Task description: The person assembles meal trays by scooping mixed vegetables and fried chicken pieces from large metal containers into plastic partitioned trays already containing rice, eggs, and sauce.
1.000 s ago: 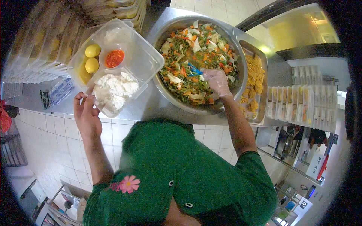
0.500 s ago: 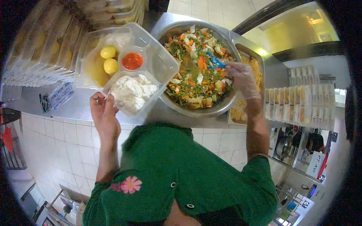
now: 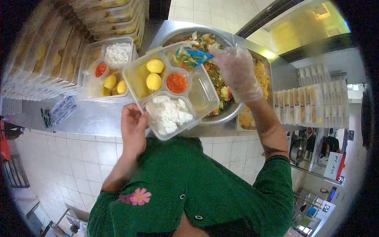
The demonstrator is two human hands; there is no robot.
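My left hand (image 3: 134,125) pinches the near left edge of a clear compartment food tray (image 3: 206,94). The tray is held tilted over the left part of a big steel bowl (image 3: 236,110) of chopped mixed vegetables (image 3: 224,94). In it are two yellow eggs (image 3: 154,74) in yellow sauce, red chili sauce (image 3: 176,83) in the round middle well and white rice (image 3: 169,114). My right hand (image 3: 239,73), in a clear plastic glove, grips a blue serving utensil (image 3: 199,56); its exact kind is blurred. Its tip is over the tray's far compartment, with vegetables (image 3: 187,60) there.
Another filled tray (image 3: 85,85) lies on the steel counter (image 3: 94,116) at left, beside tall stacks of filled trays (image 3: 43,51). A pan of yellow food (image 3: 261,71) stands right of the bowl. More packed trays (image 3: 312,104) line the far right.
The tray has moved right, over the bowl's edge, uncovering the other filled tray. My right hand has lifted the utensil from the bowl's vegetables leftward to the tray's far compartment.
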